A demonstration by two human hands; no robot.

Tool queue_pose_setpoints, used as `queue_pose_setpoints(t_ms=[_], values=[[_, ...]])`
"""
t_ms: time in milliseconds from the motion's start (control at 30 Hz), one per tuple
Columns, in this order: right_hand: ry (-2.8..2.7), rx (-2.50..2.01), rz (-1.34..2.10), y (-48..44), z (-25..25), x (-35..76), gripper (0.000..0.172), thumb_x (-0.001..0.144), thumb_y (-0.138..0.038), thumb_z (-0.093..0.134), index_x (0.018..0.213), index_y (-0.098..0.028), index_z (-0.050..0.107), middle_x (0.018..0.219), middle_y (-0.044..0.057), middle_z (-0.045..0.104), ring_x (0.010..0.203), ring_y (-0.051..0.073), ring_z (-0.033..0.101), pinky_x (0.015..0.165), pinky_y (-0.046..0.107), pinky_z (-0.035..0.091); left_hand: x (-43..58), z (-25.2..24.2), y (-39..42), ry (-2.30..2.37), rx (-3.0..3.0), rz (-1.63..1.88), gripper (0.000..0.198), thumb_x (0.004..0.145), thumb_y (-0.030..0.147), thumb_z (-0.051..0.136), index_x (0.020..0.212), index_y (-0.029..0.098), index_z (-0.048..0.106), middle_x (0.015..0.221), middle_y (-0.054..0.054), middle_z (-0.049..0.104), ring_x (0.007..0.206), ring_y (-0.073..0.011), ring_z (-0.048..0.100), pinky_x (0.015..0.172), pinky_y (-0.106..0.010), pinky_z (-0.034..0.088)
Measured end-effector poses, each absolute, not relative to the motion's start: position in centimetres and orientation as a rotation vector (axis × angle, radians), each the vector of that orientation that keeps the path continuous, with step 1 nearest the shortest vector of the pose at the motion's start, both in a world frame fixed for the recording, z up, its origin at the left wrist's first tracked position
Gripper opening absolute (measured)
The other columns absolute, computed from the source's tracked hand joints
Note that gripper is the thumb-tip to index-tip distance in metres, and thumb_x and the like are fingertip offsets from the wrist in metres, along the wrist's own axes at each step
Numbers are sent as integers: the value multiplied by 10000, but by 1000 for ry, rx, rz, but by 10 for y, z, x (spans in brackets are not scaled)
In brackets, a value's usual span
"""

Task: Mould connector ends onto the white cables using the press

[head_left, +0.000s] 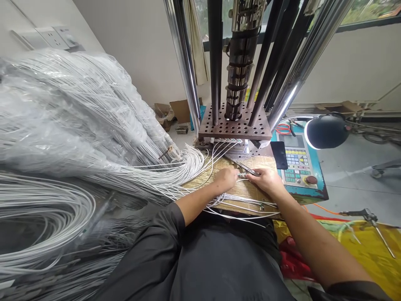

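My left hand (pixel 226 179) is closed, its fingertips pinching the end of a thin white cable over the cardboard-covered work surface (pixel 200 180). Just to the right, my right hand (pixel 267 180) is closed on slim metal tweezers (pixel 246 167), whose tips point up and left toward the press. The fingertips of both hands almost meet at the cable end, and fine detail there is too small to make out. Several white cables (pixel 219 151) run into the tooling under the drilled press plate (pixel 234 133). More loose white cables (pixel 241 200) lie nearer my lap.
Large plastic-wrapped bundles of white cable (pixel 72 108) fill the left side. Chrome columns (pixel 181 58) flank the press. At right are a control panel (pixel 296 159) with a red knob, a dark phone-like slab (pixel 278 154), a black lamp (pixel 328 130) and an air gun (pixel 366 215).
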State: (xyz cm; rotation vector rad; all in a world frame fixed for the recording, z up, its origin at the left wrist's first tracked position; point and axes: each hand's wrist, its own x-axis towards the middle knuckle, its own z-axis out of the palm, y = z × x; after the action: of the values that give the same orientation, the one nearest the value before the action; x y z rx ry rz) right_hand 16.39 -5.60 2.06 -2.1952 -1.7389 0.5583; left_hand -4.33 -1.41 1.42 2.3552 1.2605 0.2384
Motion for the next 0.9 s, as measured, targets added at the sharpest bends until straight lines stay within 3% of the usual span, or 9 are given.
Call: queue_pose_setpoints(t_ms=[200, 333, 433, 600, 767, 900], values=[[-1765, -2298, 531, -54, 27, 158, 575, 773, -763, 614, 1012, -273, 798, 957, 83, 778, 931, 287, 699, 714, 332, 468, -50, 16, 4, 1135, 2109, 301, 273, 925, 292, 542, 749, 163, 706, 776, -37, 665, 674, -154, 563, 651, -271, 430], [-1811, -2299, 510, -53, 27, 157, 552, 781, -792, 574, 873, -290, 786, 849, 70, 761, 853, 269, 689, 668, 327, 431, -54, 13, 18, 1112, 1848, 321, 251, 890, 314, 566, 731, 146, 665, 671, -16, 633, 578, -123, 535, 587, -252, 384], [-1816, -2309, 471, -54, 26, 157, 536, 782, -788, 571, 850, -298, 777, 836, 64, 756, 847, 267, 687, 666, 326, 421, -51, 13, 20, 1111, 1817, 327, 238, 868, 276, 561, 680, 147, 634, 622, -11, 618, 544, -116, 526, 564, -249, 357], [-1852, -2312, 405, -57, 26, 155, 571, 801, -792, 542, 853, -272, 775, 879, 89, 766, 866, 272, 692, 674, 327, 432, -46, 19, 18, 1126, 1977, 364, 292, 808, 268, 623, 543, 158, 566, 493, 37, 465, 492, -102, 391, 533, -266, 260], [-1825, -2296, 496, -57, 28, 161, 542, 803, -749, 585, 960, -272, 790, 955, 85, 777, 917, 267, 696, 707, 315, 456, -54, 19, 25, 1129, 1631, 482, 227, 828, 244, 661, 635, 123, 670, 580, 17, 581, 559, -97, 487, 583, -234, 354], [-1781, -2242, 634, -54, 26, 169, 579, 781, -737, 633, 1053, -252, 794, 1001, 98, 783, 943, 266, 703, 733, 312, 482, -65, 19, 28, 979, 1256, 480, 227, 844, 234, 711, 665, 98, 684, 859, -73, 733, 647, -91, 600, 605, -215, 441]])
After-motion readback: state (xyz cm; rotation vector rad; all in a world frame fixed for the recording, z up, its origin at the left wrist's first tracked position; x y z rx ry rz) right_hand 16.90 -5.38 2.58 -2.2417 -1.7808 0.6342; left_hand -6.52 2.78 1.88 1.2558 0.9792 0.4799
